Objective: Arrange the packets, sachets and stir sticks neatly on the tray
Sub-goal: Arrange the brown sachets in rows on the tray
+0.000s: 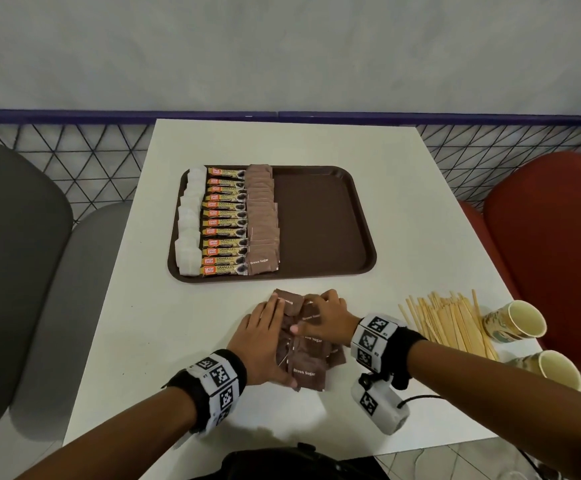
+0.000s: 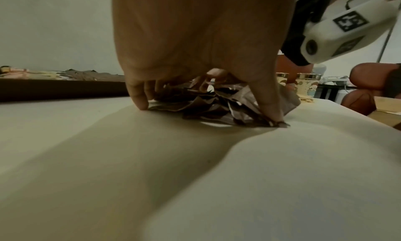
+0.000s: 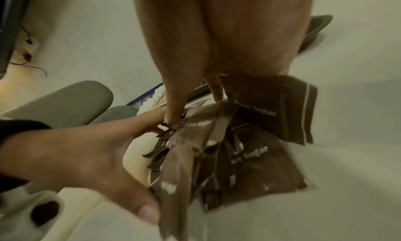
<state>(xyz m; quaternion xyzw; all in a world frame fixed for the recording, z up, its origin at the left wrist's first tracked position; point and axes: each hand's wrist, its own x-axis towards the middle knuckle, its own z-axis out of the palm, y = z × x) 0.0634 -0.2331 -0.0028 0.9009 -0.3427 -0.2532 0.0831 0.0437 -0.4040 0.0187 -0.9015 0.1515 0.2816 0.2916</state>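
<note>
A loose pile of brown sugar sachets (image 1: 311, 358) lies on the white table, in front of the brown tray (image 1: 316, 220). My left hand (image 1: 268, 337) presses straight fingers against the pile's left side, its thumb at the near edge. My right hand (image 1: 327, 317) arches over the pile's far right side, with fingers curled down onto the sachets (image 3: 249, 150). Some sachets (image 2: 217, 107) stand tilted and bunched between the two hands. The tray's left half holds a column of white sachets (image 1: 188, 223), one of granule packets (image 1: 225, 223) and one of brown sugar sachets (image 1: 263, 223). Wooden stir sticks (image 1: 451, 323) lie in a heap to the right.
Two paper cups (image 1: 517, 320) (image 1: 552, 370) lie on their sides at the table's right edge, beside the sticks. A grey chair (image 1: 22, 254) stands to the left and a red chair (image 1: 552, 254) to the right. The tray's right half is bare.
</note>
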